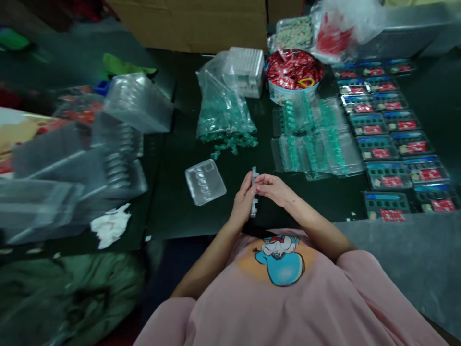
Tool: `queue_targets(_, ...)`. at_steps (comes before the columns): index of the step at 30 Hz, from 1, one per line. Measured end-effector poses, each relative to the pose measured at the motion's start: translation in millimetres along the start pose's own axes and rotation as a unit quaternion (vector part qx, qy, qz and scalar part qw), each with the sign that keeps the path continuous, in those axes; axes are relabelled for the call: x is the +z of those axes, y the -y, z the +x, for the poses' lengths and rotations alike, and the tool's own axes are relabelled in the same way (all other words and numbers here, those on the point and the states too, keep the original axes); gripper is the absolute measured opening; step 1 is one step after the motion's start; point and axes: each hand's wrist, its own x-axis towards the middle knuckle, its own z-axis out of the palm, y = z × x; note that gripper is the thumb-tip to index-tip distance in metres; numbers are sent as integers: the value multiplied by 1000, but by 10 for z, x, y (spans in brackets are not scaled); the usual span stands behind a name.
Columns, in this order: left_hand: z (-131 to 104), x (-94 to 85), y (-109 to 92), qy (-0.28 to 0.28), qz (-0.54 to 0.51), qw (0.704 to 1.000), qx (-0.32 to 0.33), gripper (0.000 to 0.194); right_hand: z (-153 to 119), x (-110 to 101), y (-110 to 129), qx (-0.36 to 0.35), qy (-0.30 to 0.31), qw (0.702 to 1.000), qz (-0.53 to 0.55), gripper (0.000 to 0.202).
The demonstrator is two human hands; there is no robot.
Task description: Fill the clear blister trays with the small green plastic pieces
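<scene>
Held on edge near the table's front is a clear plastic tray (254, 209) with moulded cups facing right. My left hand (241, 203) is closed around its left side, thumb and fingers pressed to it. From the other side, my right hand (275, 189) meets the cups with its fingers pinched together. Whatever is between those fingertips, if anything, is hidden. Flat on the table to the left lies another clear tray (205, 182). Beyond my hands, small green plastic pieces (230, 143) spill from the mouth of a clear bag (221, 103).
Clear trays with green pieces (313, 149) lie right of centre. Filled trays with blue pens and red packets (391, 181) form rows farther right. Behind stand a tub of red packets (293, 69) and a tray stack (247, 67). More empty trays (108, 163) crowd the left, near crumpled tissue (110, 226).
</scene>
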Motion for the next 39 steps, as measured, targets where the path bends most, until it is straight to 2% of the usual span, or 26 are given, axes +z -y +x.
queue_targets(6, 18, -92, -39, 20, 24, 998, 57, 53, -3, 41, 38, 10, -22, 999, -21, 37)
queue_targets(10, 20, -197, -32, 2, 13, 997, 82, 54, 6, 34, -48, 28, -14, 999, -20, 39)
queue_targets(15, -22, -260, -22, -12, 70, 990, 120, 51, 29, 23, -165, 35, 9, 999, -17, 39)
queue_targets(19, -62, -282, -66, -16, 83, 986, 142, 48, 50, 55, -178, 26, 38, 999, -24, 38)
queue_targets(23, -75, -344, -111, -31, 103, 981, 159, 44, 43, 70, -165, 22, 41, 998, -34, 37)
queue_targets(28, -39, -518, -114, -102, 101, 980, 140, 40, -16, -16, -36, 43, 9, 999, -18, 36)
queue_targets(35, 28, -691, -54, -134, 90, 980, 114, 45, -201, -205, 241, 32, -17, 999, -33, 32)
queue_targets(39, 104, -706, 49, -145, 134, 976, 96, 45, -341, -317, 325, 15, -41, 997, -63, 31)
